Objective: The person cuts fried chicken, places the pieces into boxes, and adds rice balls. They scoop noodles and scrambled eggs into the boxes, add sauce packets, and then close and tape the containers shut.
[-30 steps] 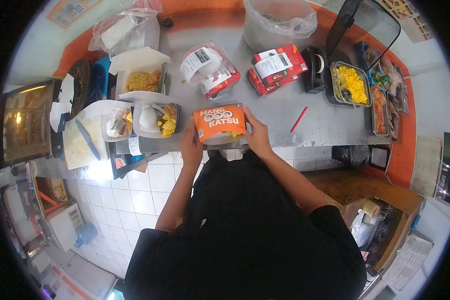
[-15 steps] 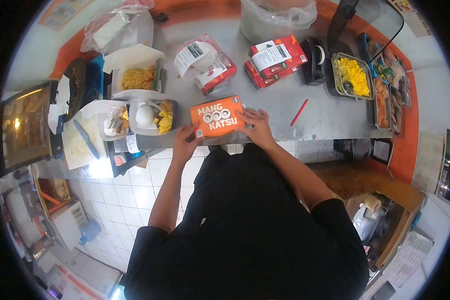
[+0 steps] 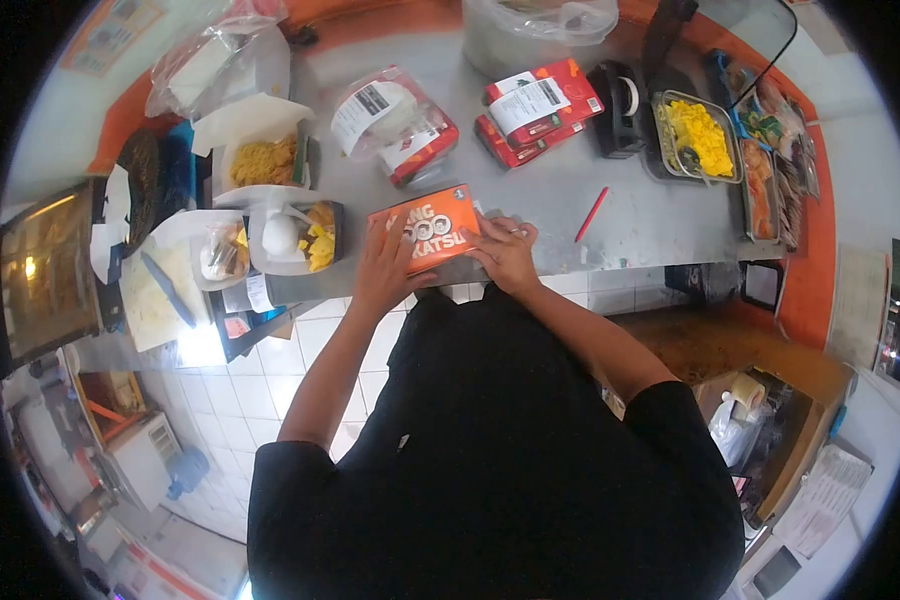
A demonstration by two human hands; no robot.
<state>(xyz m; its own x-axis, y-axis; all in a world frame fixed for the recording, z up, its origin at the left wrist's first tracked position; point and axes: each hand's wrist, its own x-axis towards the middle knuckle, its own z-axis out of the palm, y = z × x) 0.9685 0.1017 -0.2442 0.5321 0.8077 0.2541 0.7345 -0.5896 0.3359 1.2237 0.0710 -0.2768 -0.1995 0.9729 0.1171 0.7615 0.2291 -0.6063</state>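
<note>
A closed orange takeaway box printed with white letters lies at the front of the steel counter. My left hand grips its left side, with the fingers laid across the lid and the thumb along the front edge. At the right end, my right hand holds the box, fingers bent over its corner. To the left stand an open box with a white spoon and yellow pieces, and a smaller open box. Behind them, another open box holds golden-brown fried food.
Labelled red boxes and a second red stack lie farther back. A red pen rests to the right. Beyond it are a tape dispenser and a yellow-food tray. A knife lies on the cutting board.
My left hand has moved from the box's front left corner up over the lid, its fingers now covering part of the print. The right hand stays at the right end. The view has shifted slightly.
</note>
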